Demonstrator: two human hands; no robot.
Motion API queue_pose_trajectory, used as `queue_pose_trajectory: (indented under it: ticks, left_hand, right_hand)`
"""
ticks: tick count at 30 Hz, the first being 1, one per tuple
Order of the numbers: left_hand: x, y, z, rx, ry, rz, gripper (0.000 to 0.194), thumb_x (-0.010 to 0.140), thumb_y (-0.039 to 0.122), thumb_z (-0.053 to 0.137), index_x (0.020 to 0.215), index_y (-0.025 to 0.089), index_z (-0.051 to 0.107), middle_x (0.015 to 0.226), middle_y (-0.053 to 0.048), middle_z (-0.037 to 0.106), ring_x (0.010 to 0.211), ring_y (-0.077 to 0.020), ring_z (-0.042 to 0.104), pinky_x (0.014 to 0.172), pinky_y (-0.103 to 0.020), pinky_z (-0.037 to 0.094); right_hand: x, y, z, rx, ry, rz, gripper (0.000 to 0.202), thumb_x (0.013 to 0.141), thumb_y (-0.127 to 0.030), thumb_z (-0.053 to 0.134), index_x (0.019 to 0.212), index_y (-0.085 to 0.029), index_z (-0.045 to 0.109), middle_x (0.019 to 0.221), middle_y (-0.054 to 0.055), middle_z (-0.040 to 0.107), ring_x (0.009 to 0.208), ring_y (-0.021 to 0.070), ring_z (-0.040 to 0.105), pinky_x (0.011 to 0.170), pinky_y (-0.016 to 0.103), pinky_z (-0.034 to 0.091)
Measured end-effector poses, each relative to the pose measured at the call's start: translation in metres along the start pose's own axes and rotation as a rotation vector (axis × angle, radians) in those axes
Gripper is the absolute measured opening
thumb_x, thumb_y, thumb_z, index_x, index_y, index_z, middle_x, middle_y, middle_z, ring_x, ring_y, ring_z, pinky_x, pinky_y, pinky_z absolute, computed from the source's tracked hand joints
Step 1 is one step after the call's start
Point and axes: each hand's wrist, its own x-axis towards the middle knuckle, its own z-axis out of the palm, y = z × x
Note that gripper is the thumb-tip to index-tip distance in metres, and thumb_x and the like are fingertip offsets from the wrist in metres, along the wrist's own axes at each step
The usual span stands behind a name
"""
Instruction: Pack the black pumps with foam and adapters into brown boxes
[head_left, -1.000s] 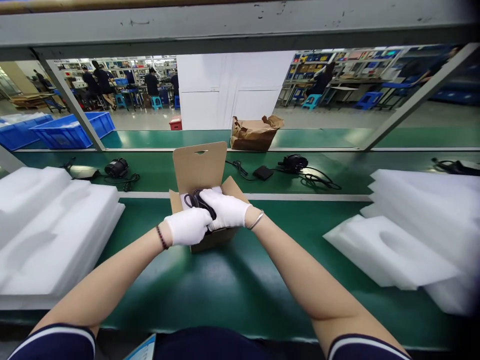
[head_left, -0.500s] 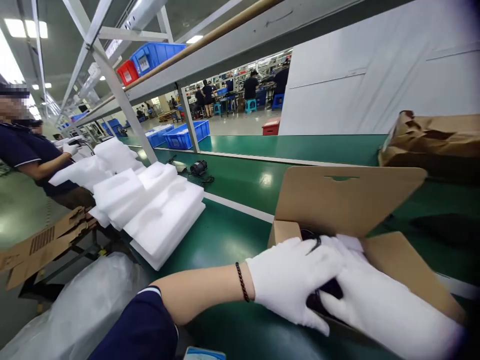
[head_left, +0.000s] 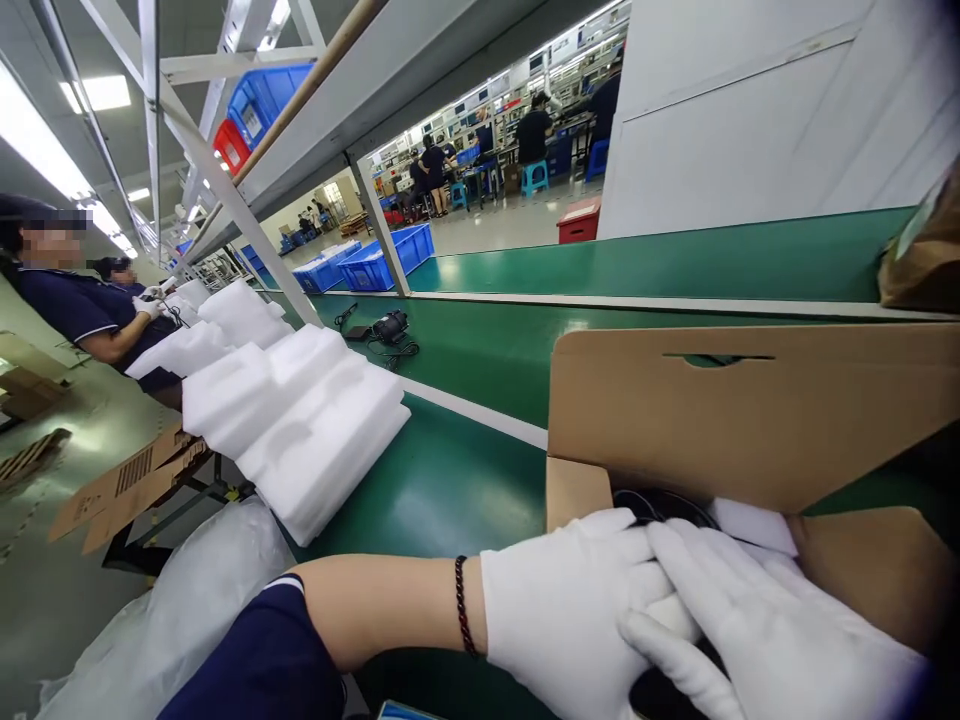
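An open cardboard box (head_left: 742, 420) stands in front of me at the right, its large flap raised. Black cable (head_left: 660, 506) curves inside it, beside a block of white foam (head_left: 754, 527). My left hand (head_left: 566, 605), in a white glove, reaches over the box's near side with its fingers stretched out. My right hand (head_left: 772, 620), also gloved, overlaps those fingertips from the right; its fingers are extended and its thumb stands apart. Dark material shows below the hands, but its kind is hidden.
White foam pieces (head_left: 322, 430) are stacked at the left on the green bench (head_left: 450, 460). Behind them lies a black adapter with cable (head_left: 390, 328). Blue bins (head_left: 386, 262) stand farther back. Clear plastic (head_left: 172, 610) hangs at lower left; a co-worker (head_left: 82, 290) is beyond.
My view has shifted, and the box with its raised flap appears larger. My hands have come closer together, the right now lying over the left's fingers.
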Motion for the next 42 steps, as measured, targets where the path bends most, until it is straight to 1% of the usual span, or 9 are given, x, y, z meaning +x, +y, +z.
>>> queue_pose_trajectory:
  ticks: [6,13,17,20,22,27,33,38,42]
  left_hand:
    - [-0.006,0.001,-0.001,-0.043,0.051,0.04,0.08,0.077,0.042,0.073,0.142,0.008,0.04,0.146,-0.014,0.048,0.139,-0.0278,0.04,0.12,-0.035,0.027]
    - [-0.015,0.006,0.011,0.028,0.066,0.016,0.084,0.072,0.038,0.077,0.138,-0.001,0.043,0.142,-0.028,0.048,0.134,-0.0424,0.044,0.119,-0.052,0.026]
    - [-0.014,0.002,0.014,0.003,0.072,0.039,0.085,0.067,0.035,0.081,0.135,-0.002,0.047,0.139,-0.029,0.051,0.132,-0.0445,0.046,0.117,-0.055,0.029]
    - [-0.021,-0.004,0.017,-0.198,0.1,0.008,0.072,0.067,0.028,0.079,0.132,0.01,0.055,0.138,-0.02,0.056,0.132,-0.0418,0.048,0.116,-0.057,0.032]
    - [-0.034,-0.004,0.022,-0.507,0.215,-0.098,0.066,0.07,0.028,0.078,0.132,0.021,0.057,0.138,-0.012,0.059,0.131,-0.037,0.051,0.113,-0.055,0.039]
    - [-0.069,0.016,0.02,-1.332,0.515,-0.379,0.087,0.073,0.045,0.08,0.146,0.023,0.038,0.143,-0.012,0.054,0.131,-0.0322,0.053,0.104,-0.044,0.05]
    - [-0.073,0.028,0.004,-1.26,0.643,-0.643,0.081,0.069,0.038,0.084,0.14,0.018,0.048,0.146,-0.012,0.051,0.122,-0.0301,0.06,0.103,-0.041,0.052]
    - [-0.079,0.025,0.017,-1.143,0.667,-0.618,0.06,0.073,0.041,0.079,0.126,0.019,0.06,0.14,-0.011,0.057,0.125,-0.0294,0.057,0.107,-0.044,0.049]
    - [-0.081,0.016,0.018,-1.179,0.646,-0.573,0.052,0.078,0.043,0.074,0.121,0.017,0.064,0.134,-0.011,0.062,0.123,-0.0286,0.059,0.106,-0.044,0.049]
  right_hand:
    - [0.015,-0.022,-0.035,-0.146,-0.111,0.004,0.069,0.086,-0.063,0.052,0.132,-0.012,0.058,0.115,0.021,0.069,0.1,0.0397,0.067,0.067,0.047,0.058]
    - [0.018,-0.015,-0.131,0.269,0.023,0.4,0.051,0.098,-0.044,0.047,0.147,-0.032,0.042,0.152,0.006,0.046,0.138,0.0263,0.046,0.107,0.045,0.046]
    - [0.022,0.02,-0.083,0.869,0.056,0.476,0.085,0.077,-0.063,0.07,0.148,-0.028,0.038,0.149,0.012,0.049,0.135,0.0287,0.048,0.108,0.05,0.044]
    - [0.034,0.02,-0.028,1.087,0.278,0.442,0.053,0.064,-0.057,0.083,0.104,-0.027,0.065,0.113,0.005,0.07,0.116,0.0267,0.063,0.109,0.05,0.045]
    - [0.034,0.015,-0.01,1.112,0.428,0.419,0.037,0.062,-0.053,0.085,0.07,-0.026,0.062,0.083,0.001,0.07,0.106,0.0265,0.066,0.11,0.051,0.044]
    - [0.005,0.004,-0.034,0.97,0.34,0.349,0.032,0.084,-0.057,0.066,0.078,-0.026,0.071,0.1,0.003,0.073,0.125,0.029,0.057,0.12,0.055,0.03]
    - [-0.022,-0.034,-0.065,0.749,0.101,0.207,0.082,0.072,-0.089,0.048,0.123,-0.027,0.064,0.144,0.008,0.053,0.149,0.0363,0.021,0.122,0.056,0.018]
    - [-0.026,-0.051,-0.056,0.61,0.162,0.193,0.065,0.079,-0.068,0.067,0.127,-0.026,0.056,0.141,0.012,0.052,0.149,0.0367,0.021,0.12,0.061,0.019]
    - [-0.025,-0.052,-0.05,0.63,0.186,0.18,0.077,0.078,-0.081,0.053,0.13,-0.025,0.054,0.144,0.013,0.049,0.149,0.038,0.018,0.121,0.062,0.017]
